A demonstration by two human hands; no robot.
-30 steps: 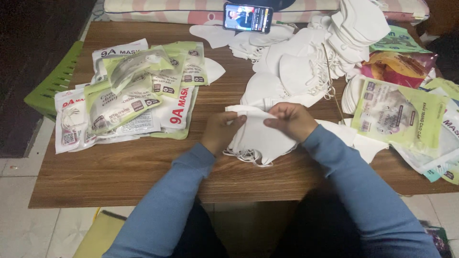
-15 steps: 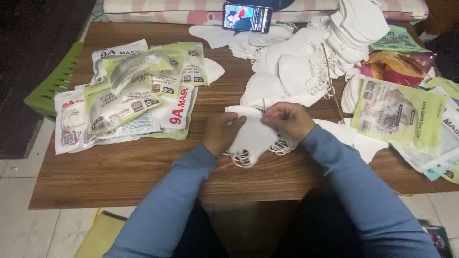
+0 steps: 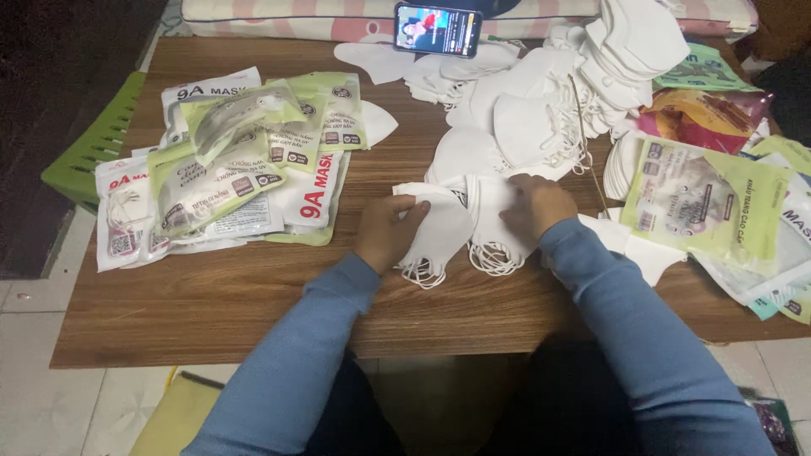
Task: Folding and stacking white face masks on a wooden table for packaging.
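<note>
On the wooden table (image 3: pixel 253 295) my left hand (image 3: pixel 386 228) pinches a folded white face mask (image 3: pixel 439 232) by its upper edge. My right hand (image 3: pixel 534 205) presses on a small stack of white masks (image 3: pixel 498 236) right beside it, their ear loops hanging toward me. The two mask bunches touch each other between my hands. Both my sleeves are blue.
A pile of packed masks in green and white pouches (image 3: pixel 228 160) lies at the left. Loose white masks (image 3: pixel 541 101) are heaped at the back, beside a lit phone (image 3: pixel 438 29). More empty pouches (image 3: pixel 710 203) lie at the right. A green stool (image 3: pixel 93 139) stands left of the table.
The single bunch of masks held between both hands has been split. My left hand drew one mask to the left while my right hand stayed on the others.
</note>
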